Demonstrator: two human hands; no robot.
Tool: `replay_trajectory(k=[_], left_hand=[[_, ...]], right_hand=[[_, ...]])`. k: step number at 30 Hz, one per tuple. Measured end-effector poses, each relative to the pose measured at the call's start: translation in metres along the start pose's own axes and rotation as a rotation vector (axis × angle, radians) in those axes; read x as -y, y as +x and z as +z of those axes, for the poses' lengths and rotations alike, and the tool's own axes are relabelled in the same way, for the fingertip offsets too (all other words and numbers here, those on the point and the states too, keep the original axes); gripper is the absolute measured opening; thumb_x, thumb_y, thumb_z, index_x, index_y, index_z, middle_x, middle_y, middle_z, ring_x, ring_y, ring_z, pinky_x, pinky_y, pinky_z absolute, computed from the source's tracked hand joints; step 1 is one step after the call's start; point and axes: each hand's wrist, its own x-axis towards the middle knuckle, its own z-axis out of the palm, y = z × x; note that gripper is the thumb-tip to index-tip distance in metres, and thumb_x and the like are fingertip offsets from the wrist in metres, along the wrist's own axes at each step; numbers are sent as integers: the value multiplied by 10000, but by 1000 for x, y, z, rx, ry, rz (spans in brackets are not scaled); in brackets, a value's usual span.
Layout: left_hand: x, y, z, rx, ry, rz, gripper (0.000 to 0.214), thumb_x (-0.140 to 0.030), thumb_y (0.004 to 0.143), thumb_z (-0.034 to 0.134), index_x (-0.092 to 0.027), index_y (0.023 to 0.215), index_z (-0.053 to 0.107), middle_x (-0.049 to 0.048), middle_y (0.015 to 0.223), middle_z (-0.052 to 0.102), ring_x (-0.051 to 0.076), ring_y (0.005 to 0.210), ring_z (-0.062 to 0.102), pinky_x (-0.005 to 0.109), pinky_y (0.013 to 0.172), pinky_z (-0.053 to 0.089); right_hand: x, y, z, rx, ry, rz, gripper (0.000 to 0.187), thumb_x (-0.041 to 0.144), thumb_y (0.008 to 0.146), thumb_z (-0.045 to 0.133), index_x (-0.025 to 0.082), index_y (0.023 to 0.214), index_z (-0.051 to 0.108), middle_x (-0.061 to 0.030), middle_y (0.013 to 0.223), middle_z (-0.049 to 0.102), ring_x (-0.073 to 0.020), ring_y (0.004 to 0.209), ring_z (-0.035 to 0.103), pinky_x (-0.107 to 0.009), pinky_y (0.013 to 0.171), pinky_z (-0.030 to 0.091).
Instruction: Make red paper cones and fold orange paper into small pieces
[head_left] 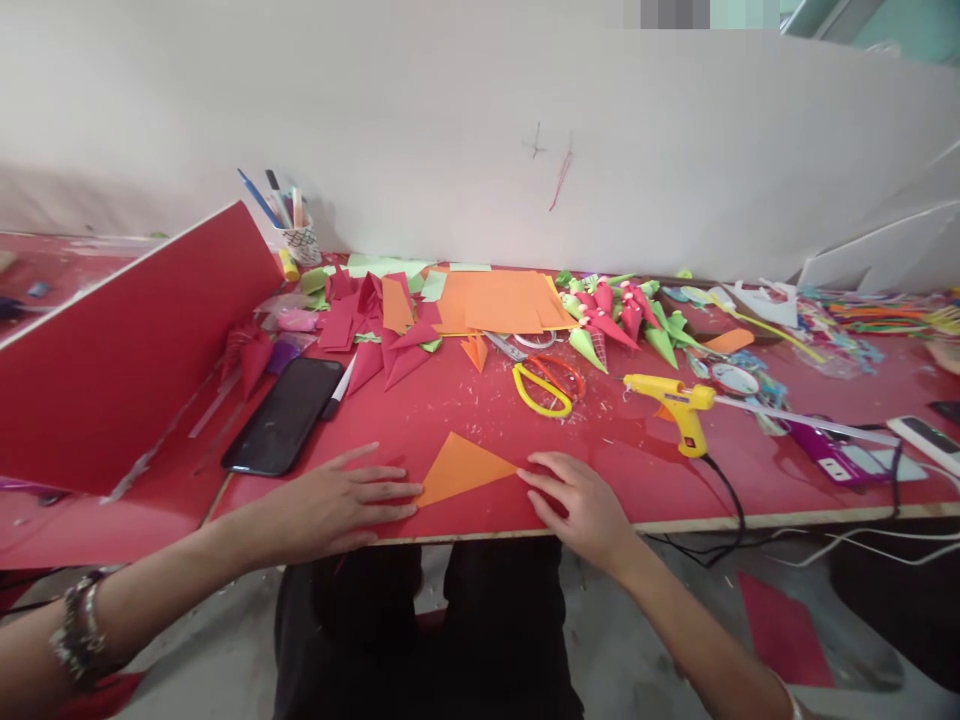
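Note:
A folded piece of orange paper (463,470), roughly triangular, lies flat on the red table near its front edge. At its left corner rests my left hand (349,500), palm down with fingers spread, the fingertips touching the paper. My right hand (577,505) is at the pointed right corner; its fingers are slightly curled and apart, fingertips at the paper's tip. Beyond the paper lie scissors (544,390) with one yellow and one orange handle loop, and a small folded orange piece (475,352). A yellow glue gun (679,405) with a glue stick in it lies to the right.
Left of the paper are a black phone (285,415), a marker (339,390) and an upright red board (135,370). Along the wall stand a pen cup (301,243), orange sheets (502,302), magenta paper pieces (409,350) and red-green paper cones (611,322). Cables hang at front right.

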Motion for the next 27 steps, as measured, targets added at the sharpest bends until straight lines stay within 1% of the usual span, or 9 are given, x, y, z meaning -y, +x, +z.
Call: replay_trajectory(k=[4,6,9,11,12,15,18,23,27], left_hand=[[-2,-1,0,-11,3,-14,447,-293,882,400,-339,1319,320,-39,1371,377,177,1247,353,339,1081,87],[-3,1,-1,-21,4,-17,432,-281,869,415,-333,1296,369,-37,1356,402,184,1236,367,342,1079,105],[-4,4,-3,-15,-5,-35,463,-259,816,472,-338,1268,411,-50,1347,415,205,1238,358,357,1072,145],[-5,3,-5,-14,-19,-46,499,-242,763,515,-344,1246,439,-55,1342,420,227,1241,349,381,1069,158],[-6,3,-6,-13,-28,-48,515,-234,741,528,-345,1238,449,-52,1342,420,236,1241,347,394,1068,158],[-7,1,-6,-9,-55,-43,547,-232,719,535,-339,1247,439,-28,1356,402,241,1235,357,415,1069,159],[-8,0,-7,-7,-84,-60,530,-247,738,525,-330,1253,434,-5,1359,397,233,1226,373,415,1065,183],[-11,3,-11,-74,-123,-76,465,-230,741,531,-323,1196,506,18,1291,478,251,1159,439,422,1030,262],[-12,5,-11,-80,-141,-78,454,-225,749,526,-332,1190,510,16,1282,484,259,1153,436,427,1004,302]], right_hand=[[1,4,-7,-9,19,60,230,244,833,442,186,956,627,-78,1007,609,-203,941,555,-365,832,453],[6,13,-8,-18,62,102,242,278,832,451,180,1007,587,-83,1011,598,-210,950,549,-370,834,447],[19,31,-2,16,139,115,491,334,801,508,163,1246,392,-114,1111,546,-234,1041,499,-385,866,423],[31,43,6,85,151,71,654,352,768,553,171,1327,267,-123,1157,517,-254,1070,471,-412,882,397],[38,49,10,104,144,58,682,341,762,561,179,1341,238,-126,1178,504,-264,1082,456,-426,881,387],[53,61,15,115,91,44,631,260,781,535,188,1339,247,-125,1180,508,-269,1066,449,-437,849,377],[61,64,14,94,-5,1,536,161,807,467,177,1317,304,-117,1172,527,-240,1058,458,-458,905,320],[63,57,18,49,-153,-45,504,89,846,344,144,1341,270,-116,1205,522,-200,1108,454,-512,1027,134],[64,51,22,24,-219,-84,502,67,854,312,127,1349,256,-137,1252,487,-207,1162,420,-522,1038,92]])
